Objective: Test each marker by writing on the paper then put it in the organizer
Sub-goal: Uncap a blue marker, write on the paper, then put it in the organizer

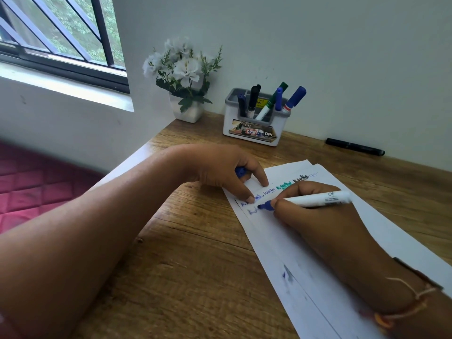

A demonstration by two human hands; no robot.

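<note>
Frame centre: right hand (315,216) clamped on blue marker (310,199), tip touching paper (281,241); left hand (225,167) pins paper, fingers curled around blue cap (241,171).

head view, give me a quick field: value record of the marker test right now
right hand: holds the blue marker, tip on the paper
left hand: fingers press the paper, blue cap tucked in the palm
paper: test scribbles in blue, green and black along the top
organizer: several capped markers standing in it
black marker: lies on the desk by the wall, capped
flower pot: left of the organizer
</note>
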